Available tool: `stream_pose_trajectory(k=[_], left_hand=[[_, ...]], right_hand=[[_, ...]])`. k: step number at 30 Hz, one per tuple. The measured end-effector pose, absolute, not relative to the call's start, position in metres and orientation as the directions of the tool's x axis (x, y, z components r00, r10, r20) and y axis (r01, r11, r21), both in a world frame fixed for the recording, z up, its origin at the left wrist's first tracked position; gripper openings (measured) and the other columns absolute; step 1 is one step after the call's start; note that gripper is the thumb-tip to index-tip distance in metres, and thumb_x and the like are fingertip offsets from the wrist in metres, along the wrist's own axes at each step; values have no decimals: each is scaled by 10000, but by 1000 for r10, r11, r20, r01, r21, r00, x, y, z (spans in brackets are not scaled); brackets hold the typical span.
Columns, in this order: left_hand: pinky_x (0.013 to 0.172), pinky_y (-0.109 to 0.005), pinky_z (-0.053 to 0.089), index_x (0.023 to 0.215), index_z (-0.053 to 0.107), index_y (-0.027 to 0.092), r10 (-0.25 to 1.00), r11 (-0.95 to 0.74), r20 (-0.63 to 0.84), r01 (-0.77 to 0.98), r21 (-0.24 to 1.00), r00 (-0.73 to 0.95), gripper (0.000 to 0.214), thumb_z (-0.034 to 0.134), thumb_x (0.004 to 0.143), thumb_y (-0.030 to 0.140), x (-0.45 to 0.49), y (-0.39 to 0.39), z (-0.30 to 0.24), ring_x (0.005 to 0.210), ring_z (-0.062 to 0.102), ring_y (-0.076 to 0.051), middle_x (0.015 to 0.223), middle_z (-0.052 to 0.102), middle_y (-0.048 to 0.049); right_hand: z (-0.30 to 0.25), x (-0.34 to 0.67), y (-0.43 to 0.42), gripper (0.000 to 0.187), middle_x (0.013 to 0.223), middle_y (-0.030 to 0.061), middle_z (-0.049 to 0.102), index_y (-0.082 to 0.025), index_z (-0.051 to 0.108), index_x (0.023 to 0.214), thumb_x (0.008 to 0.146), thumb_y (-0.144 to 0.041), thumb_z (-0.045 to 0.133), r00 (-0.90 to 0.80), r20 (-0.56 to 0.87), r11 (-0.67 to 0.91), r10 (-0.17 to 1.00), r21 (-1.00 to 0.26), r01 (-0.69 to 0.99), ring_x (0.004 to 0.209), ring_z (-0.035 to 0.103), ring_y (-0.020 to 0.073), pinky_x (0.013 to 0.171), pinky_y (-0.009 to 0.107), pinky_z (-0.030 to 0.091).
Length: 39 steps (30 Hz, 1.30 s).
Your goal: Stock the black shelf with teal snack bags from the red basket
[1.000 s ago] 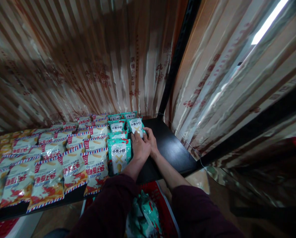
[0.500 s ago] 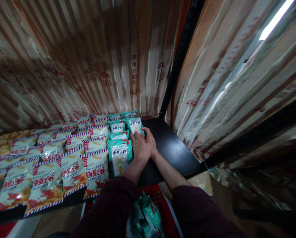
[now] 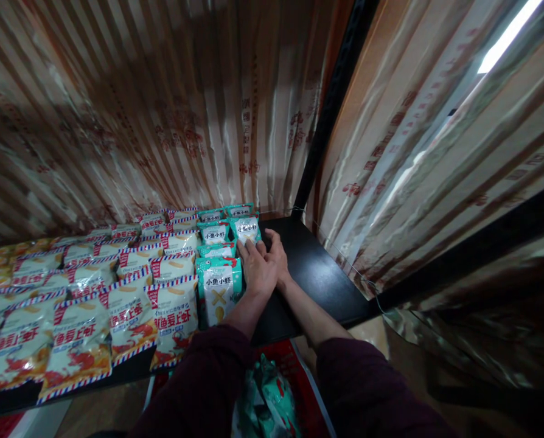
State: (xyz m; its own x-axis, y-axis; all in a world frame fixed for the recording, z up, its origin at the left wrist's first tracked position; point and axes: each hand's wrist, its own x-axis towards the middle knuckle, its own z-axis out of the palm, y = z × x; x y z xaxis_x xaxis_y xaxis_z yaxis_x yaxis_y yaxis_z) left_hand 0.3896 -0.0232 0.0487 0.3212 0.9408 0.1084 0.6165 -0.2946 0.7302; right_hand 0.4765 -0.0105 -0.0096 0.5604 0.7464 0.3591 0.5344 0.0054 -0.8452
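Note:
A teal and white snack bag [image 3: 246, 227] stands upright on a black shelf [image 3: 320, 267], in the second of two columns of such bags. My left hand [image 3: 258, 267] is at its lower front, fingers stretched forward and seeming to touch its bottom edge. Just right of it, my right hand [image 3: 277, 257] has its fingers extended and a small gap to the bag. The hands meet near the thumbs. To the left stands the other column, with a large front teal bag [image 3: 218, 289] beside my left wrist.
Rows of white snack bags with red-and-blue striped edges [image 3: 174, 316] fill the shelf's left side. Below the front edge, a red crate [image 3: 299, 377] holds more teal bags [image 3: 272, 395]. A black upright post [image 3: 320, 121] and printed sheeting [image 3: 226, 109] stand behind.
My right hand's fingers have shifted slightly right, off the bag's side. The teal bag sits a little farther left and back. My left hand stays nearly in place.

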Motion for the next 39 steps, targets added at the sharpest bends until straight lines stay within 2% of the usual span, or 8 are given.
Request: stream_pose_trajectory(k=[5,11,14,18,24,28,35,39], left_hand=[[1132,-515,200,1383,381,145,954,-269,115,619,738,277,537,427,854,226,392,-21,47,1404,197,-332,1460,357,-174],[1129,-505,223,1401,341,44,935,-336,176,608,719,308,539,355,881,185,394,-18,40,1407,174,-337,1439,354,-238],[1125,-500,230,1402,336,43,941,-321,173,601,732,292,538,356,883,187,394,-18,42,1405,185,-333,1436,362,-235],[1132,-454,221,1393,343,64,975,-183,69,581,793,213,558,417,868,240,393,-23,50,1410,191,-332,1483,293,-215],[1157,-428,163,1382,363,66,973,-196,77,599,777,219,534,386,883,255,392,-39,56,1437,99,-307,1520,232,-197],[1162,-433,153,1373,389,83,965,-228,93,606,762,247,516,374,884,247,391,-55,51,1438,112,-290,1521,256,-177],[1147,-360,217,1332,448,16,947,-199,-14,621,758,321,500,262,914,218,384,-81,44,1371,328,-239,1421,435,-196],[1140,-371,240,1329,462,31,940,-206,-22,618,758,340,503,248,917,227,376,-96,39,1360,351,-237,1397,471,-179]], right_hand=[[0,482,-1,582,1313,102,550,-249,418,1351,823,-469,522,507,271,-11,818,-875,484,1218,495,291,1037,482,361],[14,484,5,495,1210,99,626,-249,531,1262,864,-536,462,398,198,-42,896,-854,518,1123,564,286,994,466,395],[15,485,6,491,1179,100,642,-249,554,1240,864,-549,459,404,196,-45,894,-856,514,1104,573,284,982,464,402],[8,487,6,554,1230,93,620,-243,515,1284,837,-570,496,492,226,-15,841,-899,439,1139,563,264,1000,450,405],[-3,492,-8,616,1356,97,526,-238,477,1320,811,-582,514,525,219,-12,822,-916,400,1266,471,270,1075,464,339],[-9,493,-25,584,1347,123,530,-196,493,1308,825,-524,502,520,242,-36,819,-883,467,1253,480,281,1065,467,357],[-17,489,-49,462,1264,118,592,-174,551,1249,809,-307,503,434,311,-48,846,-766,641,1178,536,257,1032,456,404],[-19,484,-64,420,1257,104,598,-176,588,1198,794,-231,486,403,337,-41,851,-721,692,1174,540,238,1041,438,406]])
